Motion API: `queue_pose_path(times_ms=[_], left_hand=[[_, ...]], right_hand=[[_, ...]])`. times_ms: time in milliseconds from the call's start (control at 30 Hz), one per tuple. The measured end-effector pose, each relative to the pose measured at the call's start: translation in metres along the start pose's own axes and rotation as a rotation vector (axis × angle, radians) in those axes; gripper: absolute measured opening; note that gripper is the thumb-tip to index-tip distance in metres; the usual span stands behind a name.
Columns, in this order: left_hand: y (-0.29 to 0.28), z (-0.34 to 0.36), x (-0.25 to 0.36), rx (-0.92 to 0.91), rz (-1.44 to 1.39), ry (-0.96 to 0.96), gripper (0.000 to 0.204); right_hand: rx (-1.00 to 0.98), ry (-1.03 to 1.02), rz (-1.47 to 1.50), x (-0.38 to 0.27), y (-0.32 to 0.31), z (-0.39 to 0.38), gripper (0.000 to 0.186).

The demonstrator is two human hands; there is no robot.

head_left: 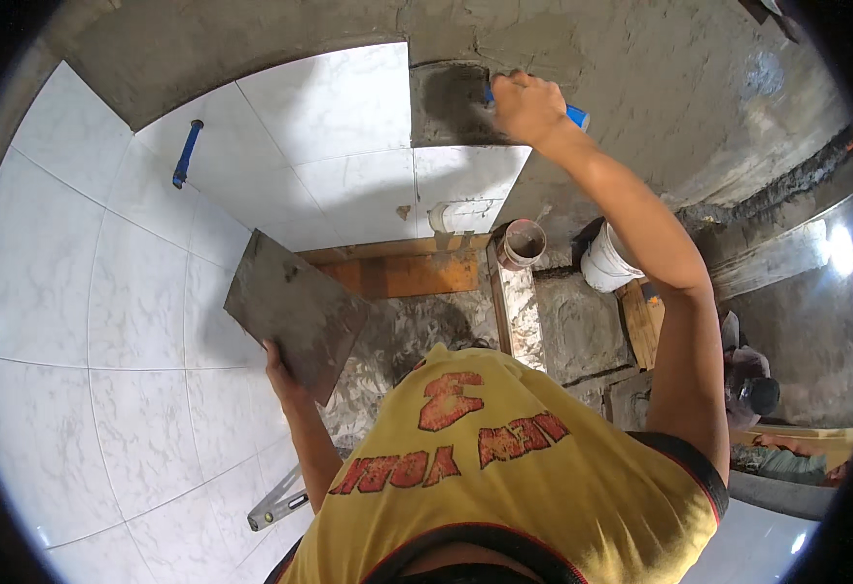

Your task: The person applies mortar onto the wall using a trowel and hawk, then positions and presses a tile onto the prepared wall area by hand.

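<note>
My left hand (pixel 283 375) grips a square tile (pixel 295 307) at its lower left edge; the face toward the camera is coated in grey mortar. My right hand (pixel 528 107) is closed on a blue-edged tool (pixel 576 118), mostly hidden by my fingers, against a dark wet mortar patch (pixel 444 102) on the wall. Around that patch are white marbled tiles (pixel 339 97), with bare cement render (pixel 640 88) above and to the right.
A small bucket (pixel 522 243) and a white bucket (pixel 603 258) stand below. An orange board (pixel 407 275) lies along the wall base. A metal level (pixel 272 508) is at lower left, a blue pipe (pixel 188 154) on the tiled left wall, planks (pixel 806 446) at right.
</note>
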State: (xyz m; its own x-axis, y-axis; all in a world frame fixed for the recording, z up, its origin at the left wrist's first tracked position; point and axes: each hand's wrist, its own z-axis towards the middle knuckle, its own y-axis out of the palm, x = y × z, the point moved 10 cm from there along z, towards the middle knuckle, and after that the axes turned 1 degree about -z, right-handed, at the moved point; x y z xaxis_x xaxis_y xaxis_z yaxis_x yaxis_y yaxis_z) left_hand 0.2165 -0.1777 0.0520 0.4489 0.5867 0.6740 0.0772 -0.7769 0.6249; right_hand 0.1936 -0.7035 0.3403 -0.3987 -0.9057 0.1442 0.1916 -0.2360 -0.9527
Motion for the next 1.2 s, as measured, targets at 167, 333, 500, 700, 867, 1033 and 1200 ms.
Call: queue_pose_path(times_ms=[167, 333, 500, 700, 867, 1033, 1200], left_hand=[[0.0, -0.001, -0.021, -0.045, -0.05, 0.031, 0.061], [0.013, -0.002, -0.042, -0.104, -0.084, 0.042, 0.061], [0.03, -0.004, -0.055, -0.161, -0.084, 0.112, 0.066], [0.067, -0.011, -0.079, -0.206, -0.128, 0.059, 0.062], [0.144, -0.027, -0.088, -0.282, -0.026, 0.074, 0.06], [0.203, -0.053, -0.07, -0.236, 0.105, 0.293, 0.06], [0.302, -0.042, -0.064, -0.229, 0.057, 0.194, 0.055]], right_hand=[[-0.09, -0.004, 0.032, 0.02, -0.026, 0.02, 0.036], [-0.021, 0.022, 0.044, 0.064, -0.053, 0.047, 0.045], [0.017, 0.052, 0.225, 0.111, -0.07, 0.061, 0.05], [0.156, -0.021, 0.417, 0.145, -0.068, 0.046, 0.047], [-0.056, -0.043, 0.425, 0.212, -0.053, 0.087, 0.046], [0.261, 0.007, 0.491, 0.238, -0.085, 0.039, 0.043], [0.233, -0.137, 0.711, 0.197, -0.073, -0.073, 0.033]])
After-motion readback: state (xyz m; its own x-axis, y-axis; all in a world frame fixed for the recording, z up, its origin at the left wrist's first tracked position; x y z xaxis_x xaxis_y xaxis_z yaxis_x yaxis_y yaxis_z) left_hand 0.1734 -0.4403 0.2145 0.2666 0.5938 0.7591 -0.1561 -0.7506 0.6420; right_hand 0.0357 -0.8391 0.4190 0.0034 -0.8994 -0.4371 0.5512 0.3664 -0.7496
